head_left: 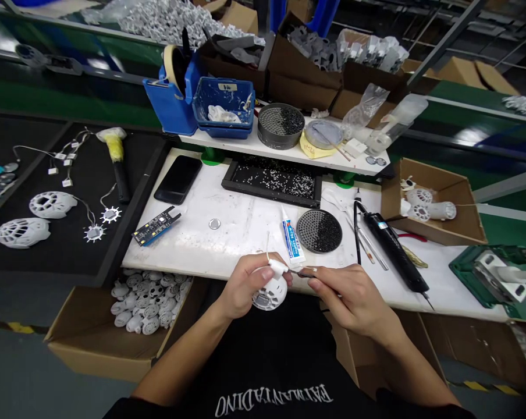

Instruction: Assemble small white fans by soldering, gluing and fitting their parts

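My left hand [251,285] is closed round a white vented plastic housing [277,291], its slotted round face tilted toward me. A thin wire rises from the top of the housing. In my right hand [354,294], thumb and fingers pinch slim dark tweezers [304,274], whose tip meets the neck of the housing. Just beyond my hands lie a blue-and-white glue tube [292,238] and a round dish of small black pieces [319,231]. A small silver disc [214,223] rests farther left on the white table.
A phone [178,180] and circuit board [157,226] lie at left. A black electric screwdriver [396,250] and a green fixture [490,276] stand right. Cardboard boxes [435,221] hold white parts. A shelf [245,141] with bins spans the back, above a black tray [272,198].
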The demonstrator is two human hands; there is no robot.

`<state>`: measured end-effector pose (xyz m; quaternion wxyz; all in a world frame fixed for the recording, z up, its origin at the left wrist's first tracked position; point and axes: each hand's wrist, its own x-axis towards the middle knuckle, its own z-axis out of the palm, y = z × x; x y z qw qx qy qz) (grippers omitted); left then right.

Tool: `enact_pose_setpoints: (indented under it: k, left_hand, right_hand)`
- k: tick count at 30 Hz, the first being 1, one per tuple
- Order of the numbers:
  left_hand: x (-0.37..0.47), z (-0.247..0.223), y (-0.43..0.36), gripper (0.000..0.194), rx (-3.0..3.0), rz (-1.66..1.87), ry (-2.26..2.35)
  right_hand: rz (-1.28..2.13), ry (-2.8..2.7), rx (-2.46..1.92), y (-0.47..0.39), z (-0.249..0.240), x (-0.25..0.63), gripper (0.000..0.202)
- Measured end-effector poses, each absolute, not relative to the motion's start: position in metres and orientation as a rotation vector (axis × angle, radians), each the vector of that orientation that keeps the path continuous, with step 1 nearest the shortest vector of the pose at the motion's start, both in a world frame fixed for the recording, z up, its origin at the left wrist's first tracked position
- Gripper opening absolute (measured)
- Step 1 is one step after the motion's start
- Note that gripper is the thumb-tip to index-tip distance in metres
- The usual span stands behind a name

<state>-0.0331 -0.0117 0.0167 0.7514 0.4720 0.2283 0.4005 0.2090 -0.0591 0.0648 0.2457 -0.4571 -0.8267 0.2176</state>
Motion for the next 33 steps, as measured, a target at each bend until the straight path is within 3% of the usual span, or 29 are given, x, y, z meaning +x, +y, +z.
enact_pose_setpoints:
  k: [4,33]
  left_hand:
    - [-0.028,0.018,-0.015,0.056,0.737,0.834,0.482]
    - [-0.011,0.01,-0.046,0.056,0.37,0.631,0.354]
  right_hand:
    - [0.555,-2.253,-1.12,-0.058,0.057,0.213,0.023]
    - [0.644,-2.357,-1.029,-0.055,0.059,0.225,0.029]
